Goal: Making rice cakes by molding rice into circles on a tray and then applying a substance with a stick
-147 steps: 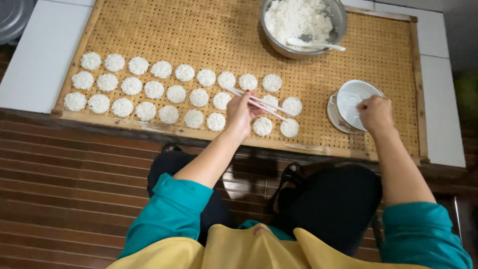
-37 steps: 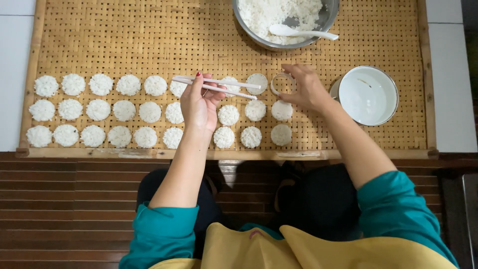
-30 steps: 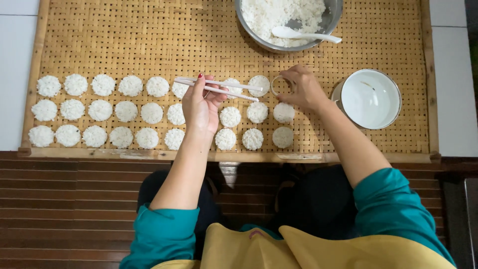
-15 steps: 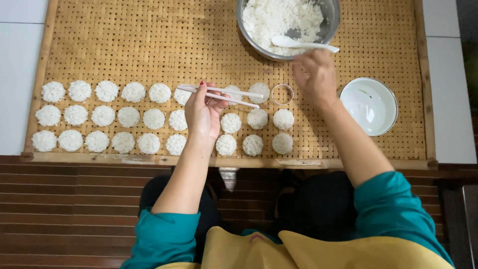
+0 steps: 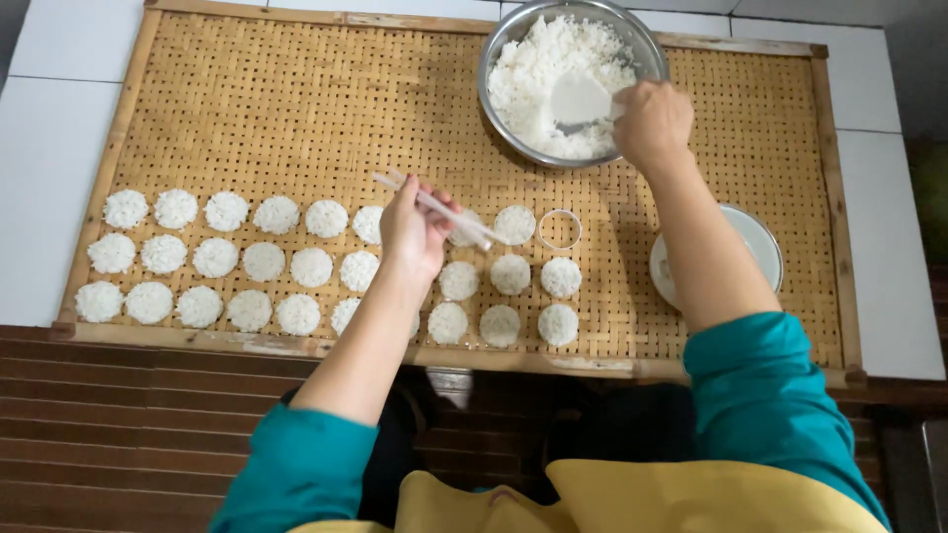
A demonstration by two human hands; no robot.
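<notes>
While her right hand (image 5: pixel 652 123) grips the spoon (image 5: pixel 583 101) in the far rice bowl (image 5: pixel 509 54), the left hand (image 5: pixel 415 232) pinches chopsticks (image 5: pixel 439 209) over the rice discs (image 5: pixel 296 266). She seems to be scooping; that spoonful would next need packing into the empty ring (image 5: pixel 559 229) just right of the chopsticks.

Woven tray (image 5: pixel 247 118) lying on the surface (image 5: pixel 49 148). Bowl of rice (image 5: pixel 538 79) at 12 o'clock on the tray, spoon (image 5: pixel 581 99) inside it. Rice discs (image 5: pixel 276 262) in three rows from 9 o'clock to centre. Ring mould (image 5: pixel 559 229) at the top row's 3 o'clock end. Small bowl (image 5: pixel 760 247) at 3 o'clock.
</notes>
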